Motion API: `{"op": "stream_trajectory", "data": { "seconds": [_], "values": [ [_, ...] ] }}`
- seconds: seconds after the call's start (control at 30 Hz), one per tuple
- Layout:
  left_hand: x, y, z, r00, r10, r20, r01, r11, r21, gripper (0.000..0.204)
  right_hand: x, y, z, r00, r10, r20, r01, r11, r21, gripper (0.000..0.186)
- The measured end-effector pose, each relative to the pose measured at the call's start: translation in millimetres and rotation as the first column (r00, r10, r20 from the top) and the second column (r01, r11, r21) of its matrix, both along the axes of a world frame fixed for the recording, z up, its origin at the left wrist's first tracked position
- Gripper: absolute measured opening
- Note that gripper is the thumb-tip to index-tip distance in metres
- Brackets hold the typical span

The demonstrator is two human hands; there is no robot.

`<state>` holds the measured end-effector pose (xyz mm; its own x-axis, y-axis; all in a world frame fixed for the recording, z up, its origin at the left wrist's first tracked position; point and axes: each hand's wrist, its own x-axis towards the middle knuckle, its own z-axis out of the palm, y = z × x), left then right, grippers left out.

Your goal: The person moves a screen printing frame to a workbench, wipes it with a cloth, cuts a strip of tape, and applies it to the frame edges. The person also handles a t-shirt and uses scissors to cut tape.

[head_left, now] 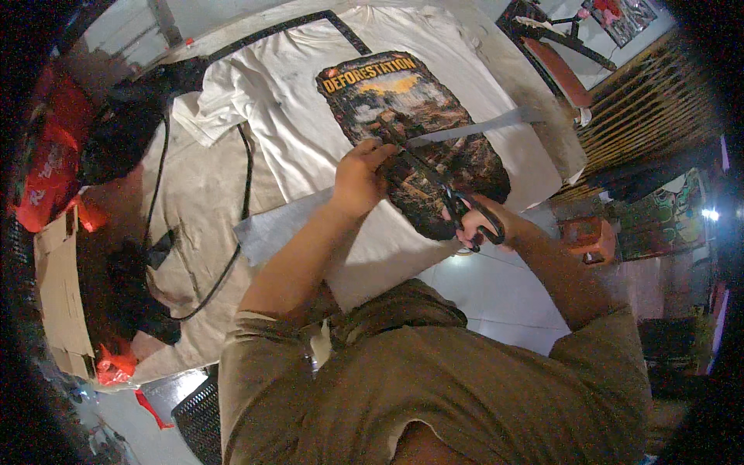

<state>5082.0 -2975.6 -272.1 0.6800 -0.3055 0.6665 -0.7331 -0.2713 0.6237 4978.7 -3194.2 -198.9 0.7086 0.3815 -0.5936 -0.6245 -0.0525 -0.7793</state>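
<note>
Head view: right hand (484, 221) on the scissors, fingers wrapped around the handles of this long, black metal pair (426, 170)! The blades slant over the dark rectangular picture print (387, 101) on the white cloth T-shirt (279, 132), our landmark, their tips near the left hand (359, 182). That left hand hangs over the T-shirt's middle, fingers curled close together beside the tips; whether they pinch anything, I cannot tell.

Look at the narrow grey strip (480, 126), stretching across the T-shirt from near the blades toward its right side. A flat grey piece (279, 225) pokes out under the left forearm, at the T-shirt's near left edge. Beneath the T-shirt spreads a stained beige cloth (201, 186); left of the T-shirt, a looped black cord (221, 279) lies on it. Farther left of the T-shirt, a brown cardboard box (62, 291); well off to its right, an orange stool (589, 239).
</note>
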Motion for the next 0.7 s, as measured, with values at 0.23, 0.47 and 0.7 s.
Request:
{"op": "stream_trajectory", "data": {
  "seconds": [0.23,0.47,0.7],
  "values": [
    [-3.7,-0.6,4.1,0.998,0.036,-0.053,-0.037,0.999,-0.013,0.038,7.1,-4.1,-12.3,0.897,0.298,0.326,-0.261,0.953,-0.152,0.039],
    [-2.7,-0.4,7.2,0.997,0.047,-0.059,-0.05,0.998,-0.04,0.032,9.8,3.2,-4.7,0.772,0.391,0.501,-0.26,0.914,-0.312,0.03],
    [-3.7,-2.4,1.8,0.994,0.042,-0.102,-0.045,0.999,-0.021,0.031,16.2,9.2,7.3,0.805,0.501,0.318,-0.37,0.842,-0.391,0.023]
  ]
}}
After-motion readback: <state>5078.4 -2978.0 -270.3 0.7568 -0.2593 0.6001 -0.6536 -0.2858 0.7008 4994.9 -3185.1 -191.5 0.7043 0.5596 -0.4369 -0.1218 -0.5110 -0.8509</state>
